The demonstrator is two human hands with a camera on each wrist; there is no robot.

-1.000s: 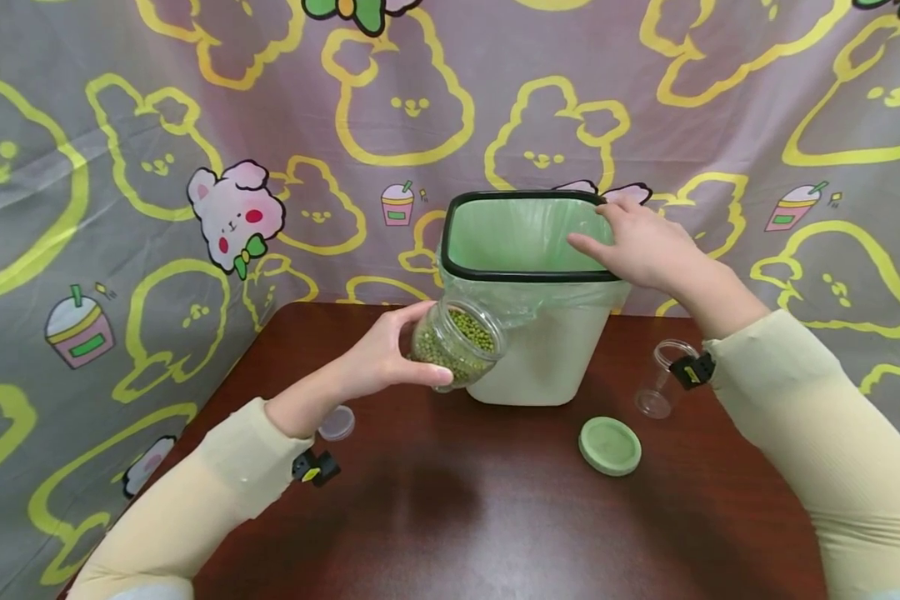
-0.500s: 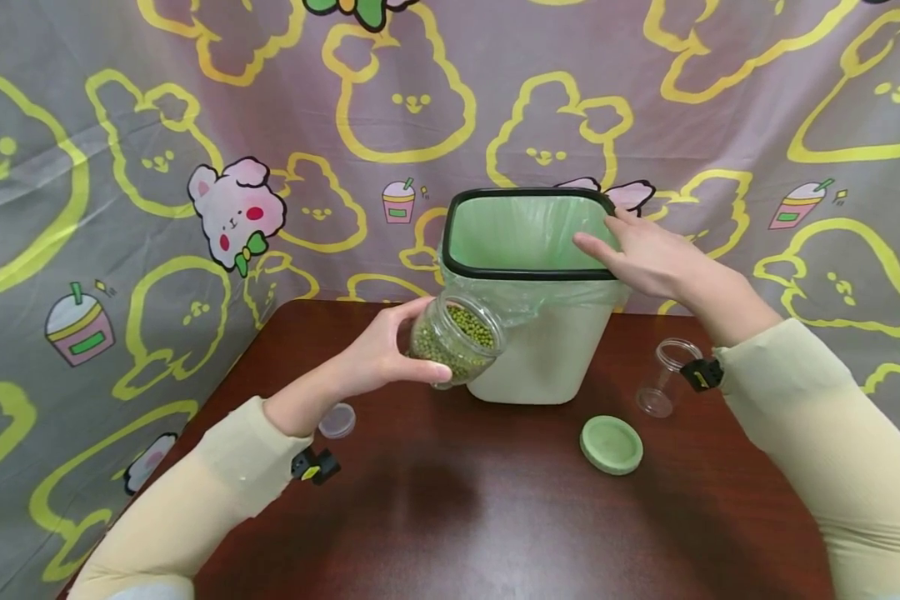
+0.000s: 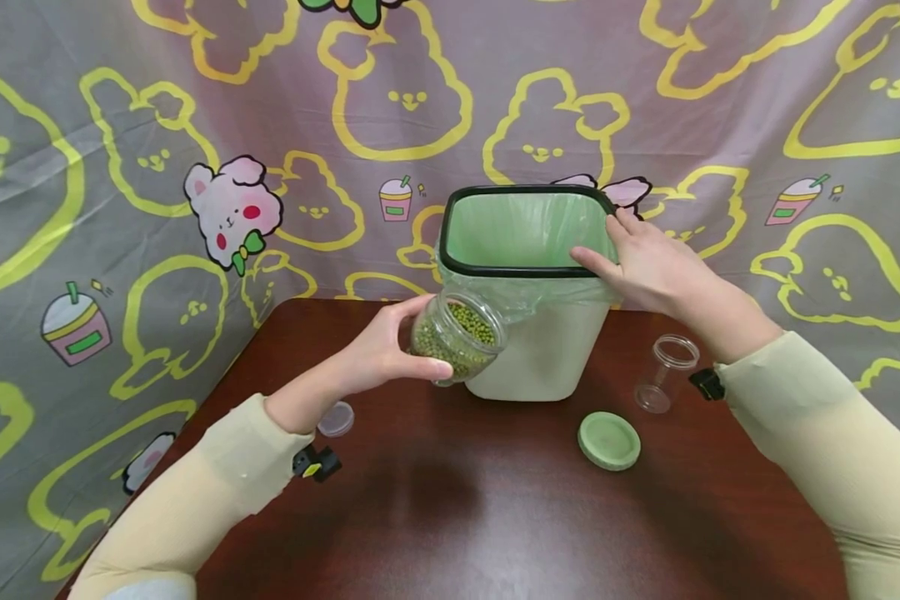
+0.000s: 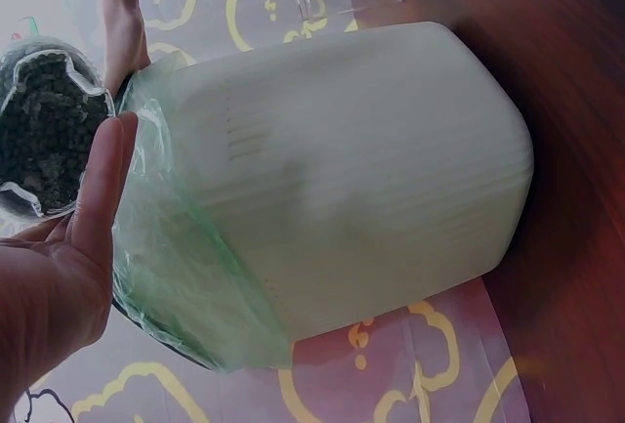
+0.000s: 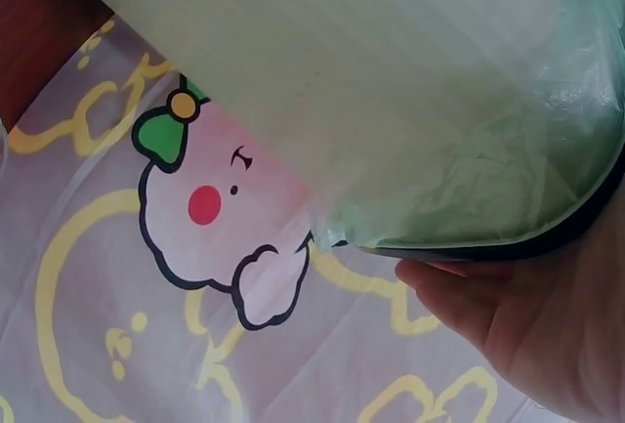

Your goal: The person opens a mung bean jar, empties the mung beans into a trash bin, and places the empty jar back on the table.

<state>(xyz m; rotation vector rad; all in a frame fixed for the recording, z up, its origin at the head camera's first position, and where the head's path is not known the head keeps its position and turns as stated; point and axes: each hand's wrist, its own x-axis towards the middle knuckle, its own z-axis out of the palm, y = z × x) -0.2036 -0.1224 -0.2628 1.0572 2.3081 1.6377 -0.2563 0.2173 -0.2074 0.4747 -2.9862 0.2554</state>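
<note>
My left hand [image 3: 390,350] grips a clear jar [image 3: 444,354] by its side, thumb and fingers around it. The jar has no lid on, leans toward the right, and holds small green beans [image 3: 471,323]. Just behind it stands a white trash can [image 3: 532,358] with a black rim [image 3: 521,272] and a pale green liner bag [image 3: 521,225] folded over the edge. My right hand [image 3: 652,260] rests at the right corner of that rim, its fingers extended. In the right wrist view the fingers [image 5: 454,296] lie against the rim's outside, partly hidden.
A green lid [image 3: 609,440] lies on the dark wooden table [image 3: 495,517] right of the trash can. An uncapped clear plastic container [image 3: 663,373] stands behind it. A small clear lid [image 3: 336,419] lies near my left wrist. Patterned cloth [image 3: 270,108] hangs behind.
My right hand has slid slightly down and toward me along the rim's right corner, its fingers spreading a little. My left hand and the jar have hardly moved.
</note>
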